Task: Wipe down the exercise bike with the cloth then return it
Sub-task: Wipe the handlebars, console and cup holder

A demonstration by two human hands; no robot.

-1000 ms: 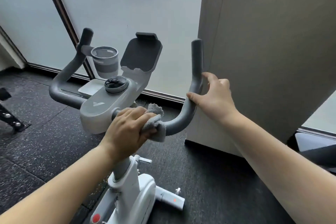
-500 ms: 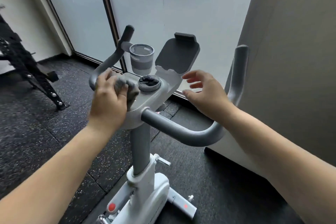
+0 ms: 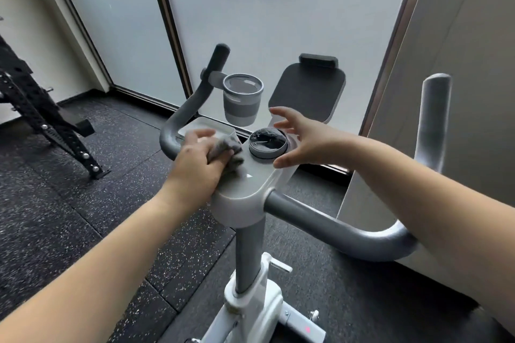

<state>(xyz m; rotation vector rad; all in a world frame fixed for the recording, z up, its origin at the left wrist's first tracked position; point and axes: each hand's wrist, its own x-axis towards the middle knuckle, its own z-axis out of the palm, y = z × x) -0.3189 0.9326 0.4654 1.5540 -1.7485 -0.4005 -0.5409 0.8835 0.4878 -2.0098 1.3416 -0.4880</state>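
Note:
The white and grey exercise bike (image 3: 245,234) stands in front of me, with curved grey handlebars (image 3: 348,231) and a light grey console top (image 3: 250,184). My left hand (image 3: 198,164) presses a bunched grey cloth (image 3: 227,153) onto the left part of the console, just left of the round black knob (image 3: 267,140). My right hand (image 3: 301,139) hovers with fingers spread just right of the knob, holding nothing. A grey cup holder (image 3: 242,99) and a dark tablet stand (image 3: 306,92) rise behind the console.
A black perforated metal rack (image 3: 41,120) stands at the left on the speckled black rubber floor (image 3: 69,217). Frosted glass panels (image 3: 264,22) run behind the bike. A white cabinet wall (image 3: 459,92) stands close on the right, next to the right handlebar.
My left hand carried the cloth from the right handlebar stem up onto the console's left side. My right hand let go of the right handlebar and came over beside the knob.

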